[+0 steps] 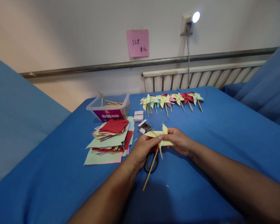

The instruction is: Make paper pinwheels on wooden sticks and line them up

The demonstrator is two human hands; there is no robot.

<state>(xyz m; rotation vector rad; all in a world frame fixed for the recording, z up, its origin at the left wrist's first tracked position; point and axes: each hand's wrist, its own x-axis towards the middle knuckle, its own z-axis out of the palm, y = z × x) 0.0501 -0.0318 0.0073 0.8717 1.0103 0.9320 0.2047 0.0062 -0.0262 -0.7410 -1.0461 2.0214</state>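
Note:
Between my two hands is a pale yellow paper pinwheel [163, 143] on a thin wooden stick [150, 174] that slants down toward me. My left hand [144, 147] is closed on it from the left, its thumb pressed at the pinwheel's centre. From the right, my right hand [178, 140] grips the paper blades, thumb near the middle. Under my hands lie scissors [151, 164], with only the dark handle loops showing. Just beyond my left hand, a small open box [143, 127] shows little metal pieces inside.
Left of my hands are stacked coloured paper sheets [107, 141]. Behind them stands a clear plastic tub [107, 109] holding sticks. Small white boxes [138, 116] sit beside it. Finished pinwheels [164, 100] lie in a row at the back of the blue-covered table [224, 130], before a radiator [200, 74].

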